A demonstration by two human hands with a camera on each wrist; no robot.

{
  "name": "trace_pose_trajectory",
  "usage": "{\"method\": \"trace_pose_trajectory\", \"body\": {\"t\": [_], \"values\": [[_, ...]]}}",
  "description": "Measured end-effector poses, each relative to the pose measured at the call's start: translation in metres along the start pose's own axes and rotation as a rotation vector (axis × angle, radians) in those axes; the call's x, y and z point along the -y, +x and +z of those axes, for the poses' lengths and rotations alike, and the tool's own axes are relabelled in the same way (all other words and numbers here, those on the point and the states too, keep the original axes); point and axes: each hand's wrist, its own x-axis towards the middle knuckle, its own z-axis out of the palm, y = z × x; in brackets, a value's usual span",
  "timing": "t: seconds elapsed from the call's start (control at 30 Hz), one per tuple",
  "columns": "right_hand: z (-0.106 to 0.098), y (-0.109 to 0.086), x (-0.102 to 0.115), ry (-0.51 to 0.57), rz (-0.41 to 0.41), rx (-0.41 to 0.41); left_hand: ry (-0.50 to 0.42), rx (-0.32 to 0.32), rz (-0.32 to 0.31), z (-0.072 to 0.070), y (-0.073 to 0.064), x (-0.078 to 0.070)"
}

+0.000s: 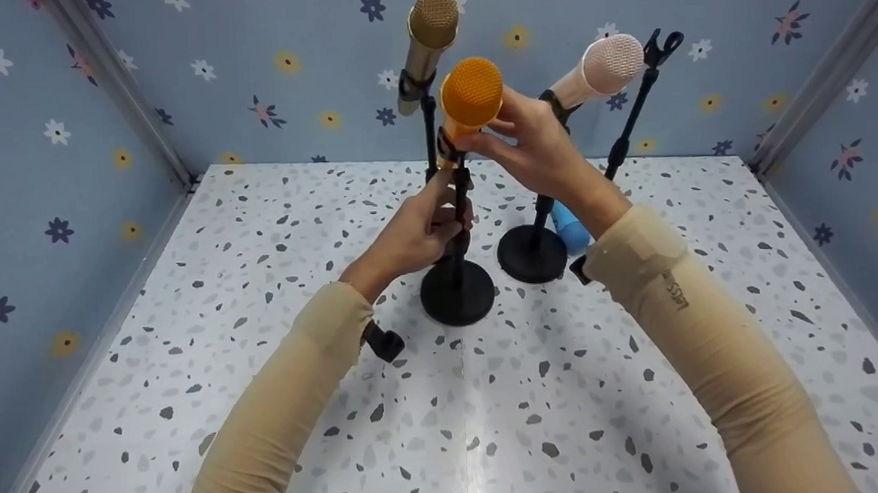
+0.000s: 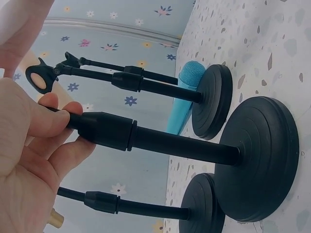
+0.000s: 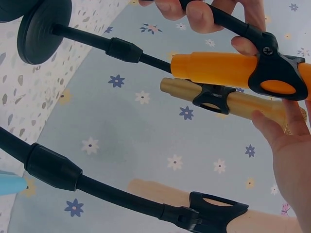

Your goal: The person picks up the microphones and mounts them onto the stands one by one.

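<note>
Head view from above, close sideways wrist views, shared microphone stands (image 2: 180,146)

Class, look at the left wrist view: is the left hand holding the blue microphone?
No, the left hand holds a black stand, while the blue microphone lies on the speckled surface, apart from the hand.

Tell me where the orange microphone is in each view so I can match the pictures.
Head: the orange microphone, upper middle, pinched by the right hand, below and right of the gold microphone.
Left wrist: not in the picture.
Right wrist: the orange microphone, upper right, cut off by the edge.
Shared landmark: the black stand gripped by the left hand.
</note>
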Motion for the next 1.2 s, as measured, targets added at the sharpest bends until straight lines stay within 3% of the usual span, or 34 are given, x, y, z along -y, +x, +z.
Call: {"method": "trace_pose_trajectory", "body": {"t": [0.77,1.2], "values": [[0.0021,-0.0019,-0.0058,0.025,0.055,0.022,0.014,-0.003,0.029,0.0002,-0.0029,0.0003],[-0.0062,-0.0036,-0.0016,0.035,0.088,0.077,0.022,0.004,0.000,-0.0017,-0.0008,-0.0011]]}}
